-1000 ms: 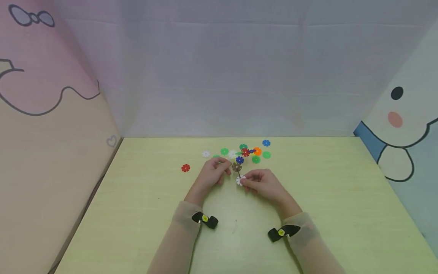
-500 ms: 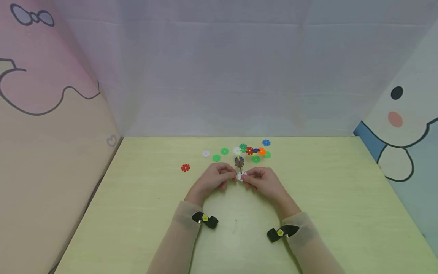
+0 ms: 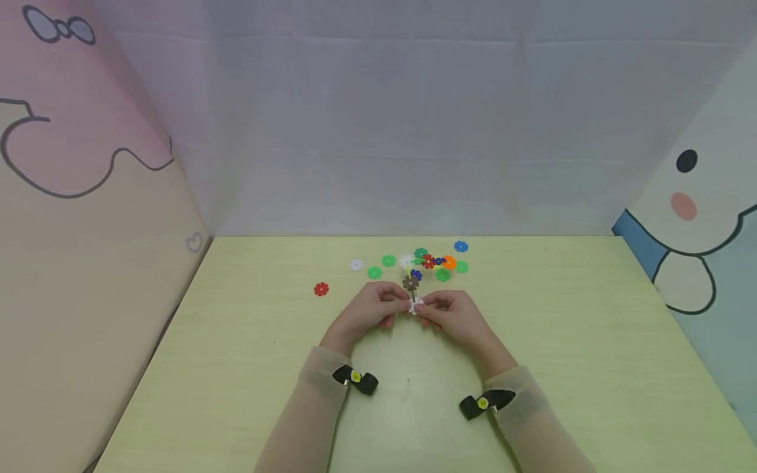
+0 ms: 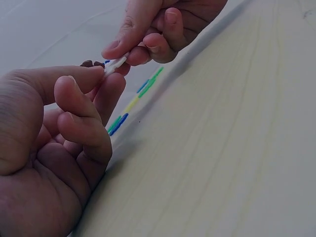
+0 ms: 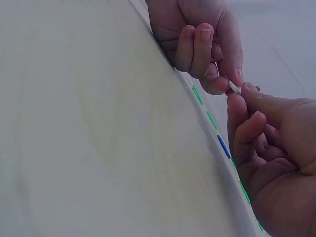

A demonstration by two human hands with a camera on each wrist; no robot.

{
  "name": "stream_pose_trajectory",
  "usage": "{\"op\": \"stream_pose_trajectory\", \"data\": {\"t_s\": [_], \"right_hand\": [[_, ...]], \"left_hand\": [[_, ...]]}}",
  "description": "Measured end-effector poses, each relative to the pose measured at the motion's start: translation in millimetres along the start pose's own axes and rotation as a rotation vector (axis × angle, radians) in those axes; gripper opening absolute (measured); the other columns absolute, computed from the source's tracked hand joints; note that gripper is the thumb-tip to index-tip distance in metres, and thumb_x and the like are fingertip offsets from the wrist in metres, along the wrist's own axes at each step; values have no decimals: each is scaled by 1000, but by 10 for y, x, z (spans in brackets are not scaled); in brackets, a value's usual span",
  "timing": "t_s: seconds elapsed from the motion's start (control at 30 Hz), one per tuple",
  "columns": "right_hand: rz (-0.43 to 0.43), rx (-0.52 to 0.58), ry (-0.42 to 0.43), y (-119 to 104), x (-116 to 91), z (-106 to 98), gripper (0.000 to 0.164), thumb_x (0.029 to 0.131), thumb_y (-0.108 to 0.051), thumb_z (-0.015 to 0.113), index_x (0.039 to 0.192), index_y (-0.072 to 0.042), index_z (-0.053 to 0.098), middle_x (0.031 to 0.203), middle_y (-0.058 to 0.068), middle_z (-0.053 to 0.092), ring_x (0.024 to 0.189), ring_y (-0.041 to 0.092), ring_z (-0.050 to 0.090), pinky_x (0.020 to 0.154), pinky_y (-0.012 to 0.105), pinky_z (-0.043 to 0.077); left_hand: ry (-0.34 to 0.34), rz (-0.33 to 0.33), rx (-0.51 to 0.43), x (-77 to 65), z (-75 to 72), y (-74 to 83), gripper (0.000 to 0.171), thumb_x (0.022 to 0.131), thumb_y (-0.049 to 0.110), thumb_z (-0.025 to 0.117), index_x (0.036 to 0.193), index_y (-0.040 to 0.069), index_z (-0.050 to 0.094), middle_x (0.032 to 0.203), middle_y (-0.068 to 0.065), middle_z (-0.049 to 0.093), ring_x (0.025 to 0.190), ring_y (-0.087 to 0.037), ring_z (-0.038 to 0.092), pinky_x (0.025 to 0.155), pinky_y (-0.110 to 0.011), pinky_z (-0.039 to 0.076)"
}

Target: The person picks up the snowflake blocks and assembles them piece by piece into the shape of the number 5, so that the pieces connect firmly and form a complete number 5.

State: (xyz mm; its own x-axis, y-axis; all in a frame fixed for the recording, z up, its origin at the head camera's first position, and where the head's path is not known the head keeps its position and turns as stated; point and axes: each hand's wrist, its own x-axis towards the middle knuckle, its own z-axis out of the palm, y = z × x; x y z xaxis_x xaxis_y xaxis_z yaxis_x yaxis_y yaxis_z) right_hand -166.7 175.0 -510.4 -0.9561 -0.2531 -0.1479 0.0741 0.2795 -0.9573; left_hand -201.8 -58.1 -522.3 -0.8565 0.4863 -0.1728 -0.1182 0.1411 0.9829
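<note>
Between my hands is a white notched plastic snowflake disc (image 3: 414, 309). My left hand (image 3: 371, 309) pinches its left edge between thumb and forefinger, and my right hand (image 3: 455, 313) pinches the right edge the same way. Joined to its far side, a brown disc (image 3: 411, 283) stands on edge. Beyond it a connected chain runs back and right, with a dark blue disc (image 3: 416, 275), a second white disc (image 3: 406, 261), a red disc (image 3: 428, 261) and an orange disc (image 3: 449, 263). In both wrist views the fingers cover most of the pinched white disc (image 4: 115, 64).
Loose discs lie flat on the pale wooden table (image 3: 236, 394): a red one (image 3: 321, 289) and a white one (image 3: 356, 265) at left, several green ones (image 3: 374, 272) nearby, and a blue one (image 3: 461, 246) at back right. A curtain (image 3: 367, 131) hangs behind the table.
My left hand has come down and right from beside the brown disc to pinch the white one. The right hand kept its grip while the chain swung right, then slightly back left.
</note>
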Motion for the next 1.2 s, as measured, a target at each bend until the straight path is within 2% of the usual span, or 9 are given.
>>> {"op": "stream_pose_trajectory", "data": {"t_s": [0.43,0.53,0.67,0.8,0.93,1.07,1.2], "right_hand": [[-15,-27,-12,-26,23,29,20,104,-17,78,113,0,80,87,11,79,68,17,63,60,24,51],[-15,-38,-10,-26,25,23,21,104,-19,77,114,-1,80,86,10,78,69,18,64,60,24,51],[-14,-63,33,-26,16,-32,23,105,-23,77,117,-3,80,86,10,78,72,20,68,61,26,53],[5,-90,83,-37,13,-164,28,107,-24,74,123,-2,78,94,11,79,79,22,72,65,28,55],[25,-147,148,-10,56,-387,30,108,-24,72,126,0,75,100,12,78,84,21,71,68,27,56],[52,-211,236,70,159,-632,32,107,-25,71,128,-1,73,106,14,76,85,19,72,72,24,55],[78,-265,278,127,280,-807,40,107,-25,70,139,-3,67,118,19,73,87,18,74,78,26,56]], "left_hand": [[-7,12,26,-2,-19,15,12,104,15,77,109,4,75,68,0,61,51,-11,49,52,-24,43],[13,24,19,1,-28,1,12,104,13,75,111,3,75,70,-1,63,52,-11,48,52,-24,42],[67,35,7,7,-42,-9,12,104,12,75,111,3,75,77,-4,68,53,-11,49,52,-24,41],[109,41,-17,25,-49,-24,12,104,12,75,111,2,75,88,-6,75,53,-10,49,51,-23,42],[137,47,-41,47,-53,-50,13,104,12,74,112,1,74,95,-8,78,53,-9,49,50,-22,42],[140,45,-47,50,-54,-58,15,104,12,74,113,1,73,98,-9,79,52,-9,48,50,-22,42],[131,40,-42,46,-60,-67,16,104,14,74,114,2,73,99,-10,79,52,-10,48,50,-22,42]]}}
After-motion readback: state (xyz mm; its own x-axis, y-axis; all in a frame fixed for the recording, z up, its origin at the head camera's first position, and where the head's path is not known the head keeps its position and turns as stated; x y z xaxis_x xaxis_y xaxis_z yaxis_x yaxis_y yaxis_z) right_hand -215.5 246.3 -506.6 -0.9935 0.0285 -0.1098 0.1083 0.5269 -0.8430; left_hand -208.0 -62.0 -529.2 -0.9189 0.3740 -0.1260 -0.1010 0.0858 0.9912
